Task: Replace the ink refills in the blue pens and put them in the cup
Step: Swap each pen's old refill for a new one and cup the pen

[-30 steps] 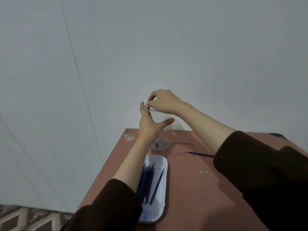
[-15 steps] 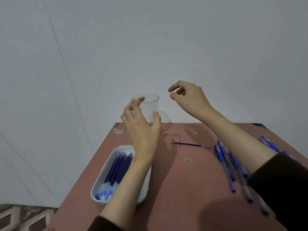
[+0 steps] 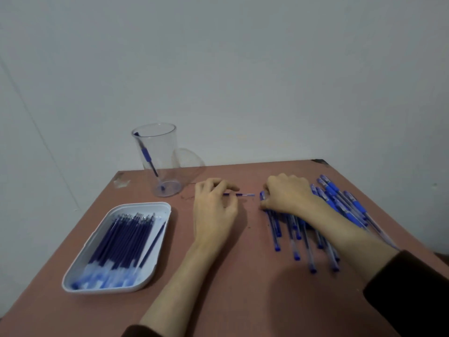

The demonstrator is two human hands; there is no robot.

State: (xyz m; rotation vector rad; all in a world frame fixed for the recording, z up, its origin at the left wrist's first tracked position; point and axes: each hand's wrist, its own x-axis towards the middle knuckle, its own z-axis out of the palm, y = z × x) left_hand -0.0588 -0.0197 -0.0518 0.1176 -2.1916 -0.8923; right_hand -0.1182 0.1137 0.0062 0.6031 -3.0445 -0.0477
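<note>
A clear plastic cup (image 3: pixel 155 152) stands at the table's back left with one blue pen (image 3: pixel 148 155) leaning inside it. A white tray (image 3: pixel 97 287) at the front left holds several dark blue refills (image 3: pixel 121 242). A loose refill (image 3: pixel 243 195) lies on the table between my hands. My left hand (image 3: pixel 213 210) is at the table's middle, its fingers curled over that refill's left end. My right hand (image 3: pixel 286 195) rests on a pile of blue pens (image 3: pixel 340 205) at the right. Its thumb and fingers close on the top of the leftmost pen (image 3: pixel 273 222).
The reddish table (image 3: pixel 218 288) ends at a pale wall just behind the cup. A clear lid or dish (image 3: pixel 188 158) leans against the wall behind the cup. My right forearm lies across part of the pen pile.
Both hands left the cup, where a pen now stands, and came down to the table. The left went to the loose refill, the right to the pen pile. The view tilted downward.
</note>
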